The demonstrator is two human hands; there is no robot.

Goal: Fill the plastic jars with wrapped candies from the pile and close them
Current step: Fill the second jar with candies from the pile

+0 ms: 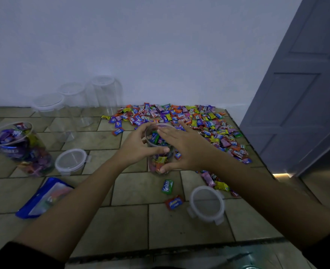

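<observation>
Your left hand (135,146) curls round the upright, part-filled jar (158,162) straight ahead; your right hand (187,148) lies flat-fingered across its mouth, clasping nothing. A loose lid (207,205) sits nearer you, to the jar's right, so your right hand is likely the closer for capping.

Clear plastic jar (160,152) is smooth and see-through, while the round translucent plastic lids (71,161) look more frosted. Colourful candy wrappers (179,117) are shiny film. Beige tiled table (189,224) looks like matt stone, and the blue plastic bag (42,197) is pretty glossy.
</observation>
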